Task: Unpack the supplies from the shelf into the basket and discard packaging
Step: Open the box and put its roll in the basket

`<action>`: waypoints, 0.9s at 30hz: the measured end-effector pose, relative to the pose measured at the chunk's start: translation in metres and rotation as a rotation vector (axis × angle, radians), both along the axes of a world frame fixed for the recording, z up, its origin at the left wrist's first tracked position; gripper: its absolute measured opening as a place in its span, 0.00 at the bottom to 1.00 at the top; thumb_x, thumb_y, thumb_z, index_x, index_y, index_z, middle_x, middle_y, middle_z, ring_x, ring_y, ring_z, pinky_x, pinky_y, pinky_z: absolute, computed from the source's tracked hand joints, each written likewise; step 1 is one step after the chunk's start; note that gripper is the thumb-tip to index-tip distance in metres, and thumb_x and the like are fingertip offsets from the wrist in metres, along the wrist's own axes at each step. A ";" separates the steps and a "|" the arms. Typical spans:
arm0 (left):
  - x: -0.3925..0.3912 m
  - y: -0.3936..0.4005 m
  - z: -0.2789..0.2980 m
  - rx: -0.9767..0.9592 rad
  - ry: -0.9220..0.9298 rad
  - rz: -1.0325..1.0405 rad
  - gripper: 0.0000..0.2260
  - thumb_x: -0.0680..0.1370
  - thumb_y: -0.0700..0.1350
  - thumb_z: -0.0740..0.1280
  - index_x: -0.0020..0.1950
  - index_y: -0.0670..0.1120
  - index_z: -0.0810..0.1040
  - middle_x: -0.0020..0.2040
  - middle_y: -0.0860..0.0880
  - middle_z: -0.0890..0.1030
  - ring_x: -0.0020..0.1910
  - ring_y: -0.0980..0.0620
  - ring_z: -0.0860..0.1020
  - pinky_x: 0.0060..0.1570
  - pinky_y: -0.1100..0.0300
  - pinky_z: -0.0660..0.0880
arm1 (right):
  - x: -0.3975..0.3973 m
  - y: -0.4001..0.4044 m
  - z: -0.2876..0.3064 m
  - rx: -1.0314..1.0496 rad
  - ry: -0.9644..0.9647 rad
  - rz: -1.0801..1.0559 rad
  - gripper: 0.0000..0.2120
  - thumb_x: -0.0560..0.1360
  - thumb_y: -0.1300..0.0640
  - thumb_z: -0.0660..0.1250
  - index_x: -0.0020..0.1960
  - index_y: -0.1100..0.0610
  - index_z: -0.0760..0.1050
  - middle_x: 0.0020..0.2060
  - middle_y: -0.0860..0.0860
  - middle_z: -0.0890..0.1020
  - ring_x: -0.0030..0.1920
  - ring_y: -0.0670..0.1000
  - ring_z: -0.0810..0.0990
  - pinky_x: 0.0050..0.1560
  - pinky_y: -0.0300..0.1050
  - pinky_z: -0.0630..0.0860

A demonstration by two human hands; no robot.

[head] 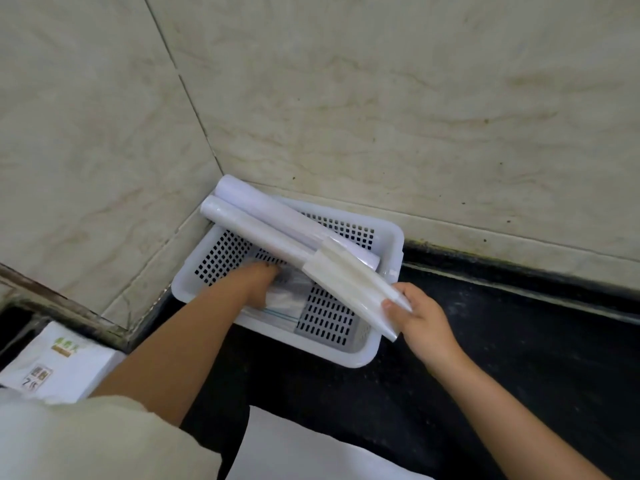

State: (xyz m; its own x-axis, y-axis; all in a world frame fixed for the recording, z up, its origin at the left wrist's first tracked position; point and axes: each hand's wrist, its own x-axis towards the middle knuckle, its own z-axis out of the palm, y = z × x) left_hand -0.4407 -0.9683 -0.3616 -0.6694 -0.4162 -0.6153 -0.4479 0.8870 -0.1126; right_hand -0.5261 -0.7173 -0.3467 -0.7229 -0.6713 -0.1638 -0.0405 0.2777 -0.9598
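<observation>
A white perforated plastic basket (388,244) sits in the corner on a black counter. Two long white rolls lie slantwise across it: the rear roll (277,211) and the front roll (263,233), whose near end sits in a loose clear plastic sleeve (360,284). My right hand (420,318) pinches the near end of that sleeve outside the basket's right rim. My left hand (259,282) reaches down into the basket and rests on a flat clear-wrapped packet (287,303) on its floor; its fingers are hidden under the front roll.
Beige marble wall tiles close the corner behind and left of the basket. A white printed bag (59,365) lies at the lower left. Another white sheet or bag (294,448) sits at the bottom edge. The black counter (519,341) stretches to the right.
</observation>
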 end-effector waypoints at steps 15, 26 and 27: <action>0.013 0.002 0.011 0.109 -0.192 -0.012 0.28 0.78 0.41 0.60 0.77 0.43 0.54 0.76 0.43 0.55 0.74 0.44 0.59 0.74 0.52 0.60 | 0.001 -0.004 0.011 0.129 0.102 0.070 0.07 0.77 0.63 0.60 0.46 0.51 0.70 0.36 0.43 0.73 0.36 0.40 0.72 0.30 0.25 0.69; 0.017 -0.003 0.019 0.092 -0.136 -0.019 0.17 0.80 0.37 0.58 0.69 0.42 0.69 0.68 0.41 0.71 0.65 0.44 0.71 0.64 0.54 0.70 | 0.003 -0.039 0.031 0.585 0.514 0.229 0.12 0.73 0.66 0.54 0.54 0.61 0.72 0.45 0.55 0.75 0.48 0.57 0.75 0.46 0.44 0.64; 0.019 -0.006 0.024 0.102 -0.113 -0.032 0.14 0.79 0.37 0.60 0.65 0.41 0.73 0.64 0.41 0.75 0.60 0.44 0.74 0.59 0.56 0.72 | 0.005 -0.041 0.032 0.606 0.525 0.264 0.12 0.73 0.67 0.55 0.53 0.62 0.72 0.45 0.55 0.74 0.49 0.58 0.76 0.44 0.44 0.66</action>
